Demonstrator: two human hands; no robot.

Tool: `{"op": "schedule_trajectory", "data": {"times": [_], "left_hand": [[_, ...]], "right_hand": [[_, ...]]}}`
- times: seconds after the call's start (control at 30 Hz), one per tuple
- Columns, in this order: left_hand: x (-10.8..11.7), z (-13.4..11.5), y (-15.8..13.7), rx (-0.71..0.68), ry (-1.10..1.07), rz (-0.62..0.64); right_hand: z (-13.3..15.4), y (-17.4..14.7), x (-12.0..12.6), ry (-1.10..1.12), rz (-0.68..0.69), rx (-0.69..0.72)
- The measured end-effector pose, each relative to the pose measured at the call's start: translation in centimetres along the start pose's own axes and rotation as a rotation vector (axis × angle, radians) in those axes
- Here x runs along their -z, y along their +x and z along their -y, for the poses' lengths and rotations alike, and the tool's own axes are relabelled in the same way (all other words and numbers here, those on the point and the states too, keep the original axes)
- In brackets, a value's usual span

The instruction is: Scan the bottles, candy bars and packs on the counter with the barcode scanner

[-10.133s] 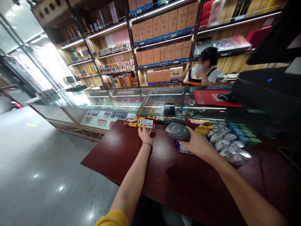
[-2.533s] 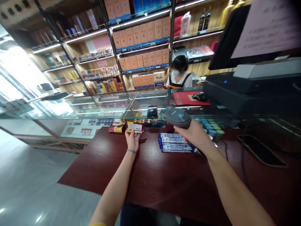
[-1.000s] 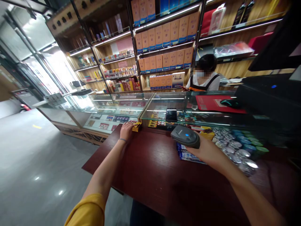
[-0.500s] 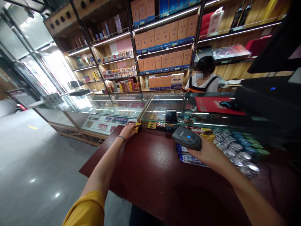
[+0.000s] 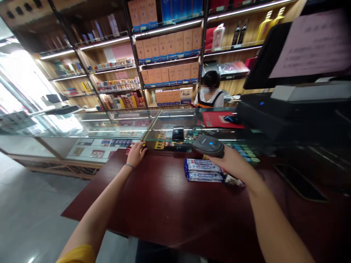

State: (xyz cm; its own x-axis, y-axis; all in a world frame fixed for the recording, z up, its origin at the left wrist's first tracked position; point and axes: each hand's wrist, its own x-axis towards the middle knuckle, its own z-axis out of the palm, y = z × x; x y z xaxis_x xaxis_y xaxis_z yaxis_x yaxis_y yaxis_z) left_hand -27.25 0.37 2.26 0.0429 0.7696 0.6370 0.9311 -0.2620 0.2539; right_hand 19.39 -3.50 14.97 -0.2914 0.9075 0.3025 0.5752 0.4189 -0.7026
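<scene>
My left hand (image 5: 135, 155) is closed over small red and yellow packets (image 5: 128, 149) at the back left of the dark red wooden counter (image 5: 156, 204). The hand covers most of them, so their kind is unclear. In my right hand (image 5: 234, 164) is a dark grey barcode scanner (image 5: 207, 146) with a lit blue light, its head pointing left. Just below the scanner lie several blue and white wrapped packets (image 5: 204, 171), stacked flat in a bundle. A smaller brown and white packet (image 5: 233, 180) lies partly under my right wrist.
Behind the counter runs a glass display case (image 5: 123, 126), with a dark phone-like device (image 5: 178, 133) on it. Cans (image 5: 251, 155) stand behind my right hand. A phone (image 5: 301, 182) lies at right, below a monitor (image 5: 265, 54). A co-worker (image 5: 210, 91) is behind the case.
The view has turned to the right, bringing the monitor and phone into sight. The scanner now sits behind the blue and white packets, uncovering more of them. My left hand stays on its packets.
</scene>
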Motion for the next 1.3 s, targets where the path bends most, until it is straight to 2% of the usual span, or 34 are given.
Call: {"op": "schedule_trajectory", "data": {"times": [0.1, 0.2, 0.27, 0.4, 0.53, 0.63, 0.7, 0.77, 0.83, 0.93, 1.0, 1.07, 1.2, 1.3], "left_hand": [[-1.7, -4.9, 0.9, -0.015, -0.064, -0.118], [-3.8, -10.7, 2.2, -0.112, -0.156, -0.111], [-5.5, -14.5, 2.9, -0.173, -0.208, -0.066], [-9.7, -20.9, 3.8, -0.227, -0.230, 0.037], [-13.5, -25.7, 4.4, -0.256, -0.198, 0.135], [-15.2, -28.2, 4.8, -0.308, -0.109, 0.220], [-16.0, -29.4, 5.0, -0.314, -0.082, 0.254], [-16.5, -30.0, 5.1, -0.283, -0.159, 0.250], [-16.9, -30.3, 5.2, -0.201, -0.365, 0.208], [-16.9, -30.3, 5.4, 0.023, -0.776, 0.148], [-16.5, -30.3, 5.6, 0.150, -0.951, 0.136], [-15.8, -30.0, 5.9, 0.134, -0.956, 0.134], [-13.7, -28.8, 5.6, -0.085, -0.750, 0.119], [-12.2, -27.0, 4.4, 0.010, -0.751, -0.004]], "right_hand": [[-0.9, -0.3, 2.2, 0.026, -0.038, -0.039], [-1.9, -0.9, 4.2, 0.081, -0.037, -0.176], [-2.4, -1.4, 5.4, 0.125, -0.055, -0.241], [-3.4, -2.3, 7.5, 0.168, -0.115, -0.273], [-4.0, -3.0, 9.0, 0.190, -0.147, -0.268], [-4.4, -3.4, 9.7, 0.225, -0.169, -0.251], [-4.7, -3.6, 10.0, 0.239, -0.183, -0.244], [-4.8, -3.8, 10.3, 0.245, -0.199, -0.247], [-4.8, -3.8, 10.4, 0.253, -0.208, -0.258], [-4.6, -3.9, 10.5, 0.280, -0.212, -0.268], [-4.5, -3.8, 10.4, 0.289, -0.215, -0.263], [-4.3, -3.8, 10.4, 0.283, -0.221, -0.251], [-3.8, -3.5, 10.0, 0.252, -0.240, -0.244], [-3.2, -3.2, 9.5, 0.224, -0.249, -0.227]]}}
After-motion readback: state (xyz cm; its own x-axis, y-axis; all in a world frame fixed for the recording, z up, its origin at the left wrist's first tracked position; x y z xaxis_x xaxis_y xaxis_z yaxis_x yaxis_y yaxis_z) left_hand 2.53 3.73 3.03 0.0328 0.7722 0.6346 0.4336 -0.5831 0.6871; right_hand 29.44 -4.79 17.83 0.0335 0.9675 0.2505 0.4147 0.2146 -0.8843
